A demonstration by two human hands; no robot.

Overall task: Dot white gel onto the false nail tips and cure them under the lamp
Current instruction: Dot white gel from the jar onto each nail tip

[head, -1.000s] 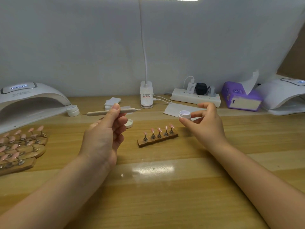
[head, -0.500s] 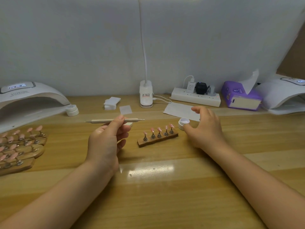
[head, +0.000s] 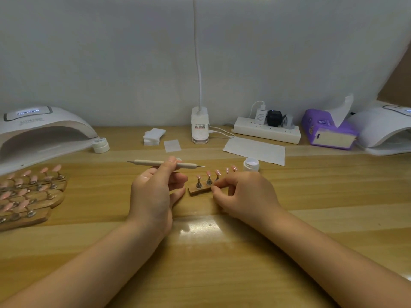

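Pinching the dotting tool [head: 164,163] level, the left hand [head: 155,192] is hovering while the right hand [head: 242,194] is gripping the nail stand [head: 200,189] on the worktop [head: 222,263] (open gel pot [head: 251,164] just behind); steadying it should be keeping dots clean.

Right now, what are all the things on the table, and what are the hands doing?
Wooden nail stand: one, brown, centre, pink tips on it.
Dotting tool: one, beige, held level.
Open gel jar: one, white, behind the stand.
Closed jar: one, white, by left lamp.
Curing lamps: two, white, left and right.
More nail stands: several, brown, far left.
Tissue pack: one, purple.
Power strip: one, white.
Left hand: holds the tool.
Right hand: grips the stand.
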